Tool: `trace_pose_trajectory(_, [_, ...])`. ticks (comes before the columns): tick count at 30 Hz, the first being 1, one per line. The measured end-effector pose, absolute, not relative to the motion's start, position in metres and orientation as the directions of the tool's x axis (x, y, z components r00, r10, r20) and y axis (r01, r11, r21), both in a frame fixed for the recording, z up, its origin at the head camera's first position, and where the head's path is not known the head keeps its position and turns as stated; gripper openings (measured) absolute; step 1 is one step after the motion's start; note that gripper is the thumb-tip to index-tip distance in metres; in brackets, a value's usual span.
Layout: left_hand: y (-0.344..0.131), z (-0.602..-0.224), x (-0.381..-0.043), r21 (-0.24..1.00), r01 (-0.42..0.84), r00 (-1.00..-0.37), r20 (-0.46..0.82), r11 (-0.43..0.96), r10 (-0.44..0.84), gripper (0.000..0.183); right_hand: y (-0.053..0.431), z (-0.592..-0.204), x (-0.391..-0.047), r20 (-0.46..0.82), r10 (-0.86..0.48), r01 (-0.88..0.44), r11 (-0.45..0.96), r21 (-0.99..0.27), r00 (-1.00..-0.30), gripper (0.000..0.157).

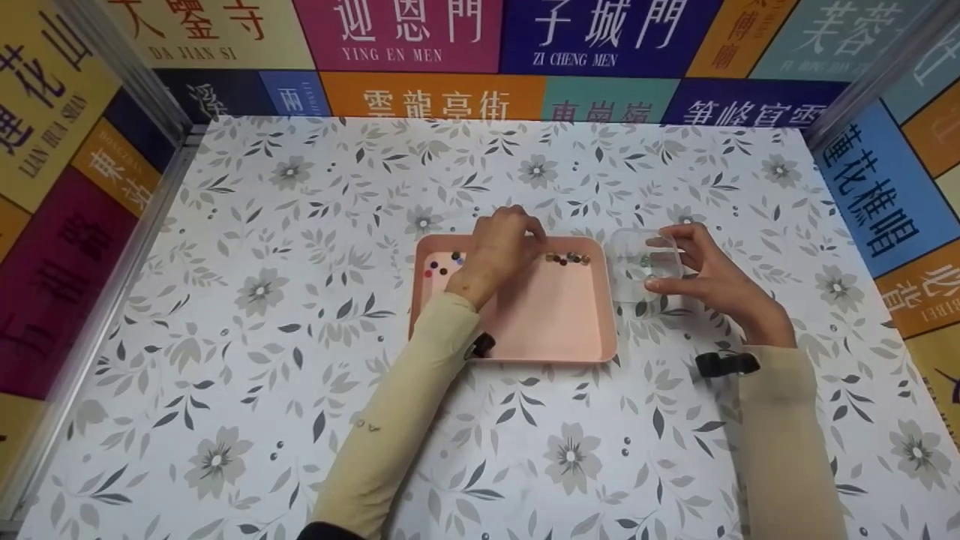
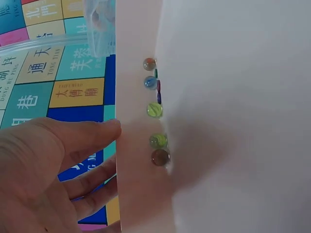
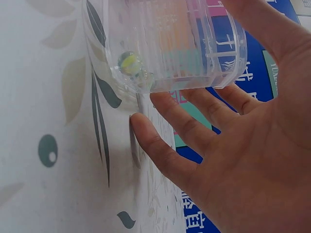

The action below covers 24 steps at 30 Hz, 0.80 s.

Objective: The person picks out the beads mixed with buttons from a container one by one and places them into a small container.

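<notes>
A shallow pink tray (image 1: 551,315) lies on the patterned table. My left hand (image 1: 499,247) reaches across its back wall and grips the rim, with the thumb at the edge and other fingers behind the wall. Glass marbles (image 1: 568,259) sit along the tray's back wall; in the left wrist view several marbles (image 2: 154,109) line that wall. Small dark and coloured balls (image 1: 442,268) lie in its back left corner. Right of the tray, my right hand (image 1: 709,274) holds a clear plastic box (image 1: 626,281) between thumb and fingers. A yellow-green marble (image 3: 129,63) shows inside the box.
The white table (image 1: 262,420) has a grey leaf and flower pattern. Colourful panels (image 1: 412,45) with large characters stand along the back and both sides. Metal frame posts (image 1: 161,150) rise at the back corners.
</notes>
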<state>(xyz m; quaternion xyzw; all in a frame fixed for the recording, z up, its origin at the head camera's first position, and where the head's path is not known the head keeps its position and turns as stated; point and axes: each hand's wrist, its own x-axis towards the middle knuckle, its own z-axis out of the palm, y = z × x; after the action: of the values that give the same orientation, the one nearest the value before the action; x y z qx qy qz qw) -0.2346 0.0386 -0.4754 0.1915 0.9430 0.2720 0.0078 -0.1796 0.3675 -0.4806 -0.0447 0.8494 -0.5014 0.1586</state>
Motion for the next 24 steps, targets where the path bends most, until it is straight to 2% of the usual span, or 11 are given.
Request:
trace_pose_trajectory(6, [0.0371, -0.4755, -0.2347, 0.521, 0.329, -0.935, 0.065, 0.787, 0.348, 0.014, 0.3680, -0.4798, -0.1795, -0.243, -0.226, 0.107, 0.487, -0.867, -0.943, 0.080])
trace_pose_trajectory(16, [0.0347, -0.4732, -0.2289, 0.374, 0.309, -0.949, 0.063, 0.874, 0.308, 0.020, 0.3688, -0.4800, -0.1807, -0.251, -0.221, 0.116, 0.489, -0.864, -0.942, 0.081])
trace_pose_trajectory(24, [0.0346, -0.4770, -0.2267, 0.343, 0.313, -0.950, 0.097, 0.886, 0.297, 0.015, 0.3686, -0.4807, -0.1807, -0.241, -0.229, 0.103, 0.489, -0.866, -0.943, 0.081])
